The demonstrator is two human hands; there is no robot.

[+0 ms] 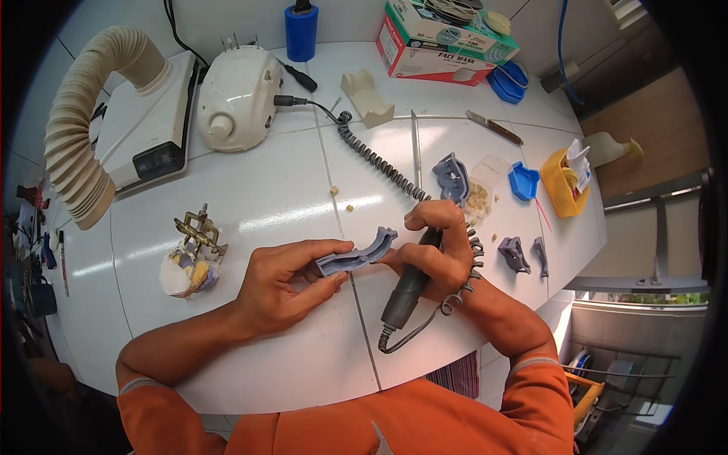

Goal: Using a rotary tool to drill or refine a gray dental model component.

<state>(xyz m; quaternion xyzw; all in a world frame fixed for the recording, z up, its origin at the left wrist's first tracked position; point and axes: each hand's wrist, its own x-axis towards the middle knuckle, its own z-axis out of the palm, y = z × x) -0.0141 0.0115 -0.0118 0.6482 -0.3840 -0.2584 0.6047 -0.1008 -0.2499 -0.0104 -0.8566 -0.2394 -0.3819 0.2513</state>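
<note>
Between the thumb and fingers of my left hand (284, 284) is a grey-blue, curved, arch-shaped dental piece (358, 258) with a hollow channel, held over the white tabletop. My right hand (444, 262) wraps round the black handpiece (407, 294) of a rotary grinder, tilted with its cord end toward me. Its working tip is hidden behind my fingers. A black coiled cord (379, 161) runs from the handpiece to the cream control unit (240, 102) at the back. Some fingers of my right hand reach close to the dental piece; whether they touch it I cannot tell.
A brass articulator (201, 231) with plaster stands left. Further grey-blue pieces (452, 180) (514, 255) lie right, near a clear box of tooth-coloured bits (478, 199), a blue tray (523, 182) and a yellow basket (563, 182). A knife (494, 127) and ribbed hose (68, 144) are farther off.
</note>
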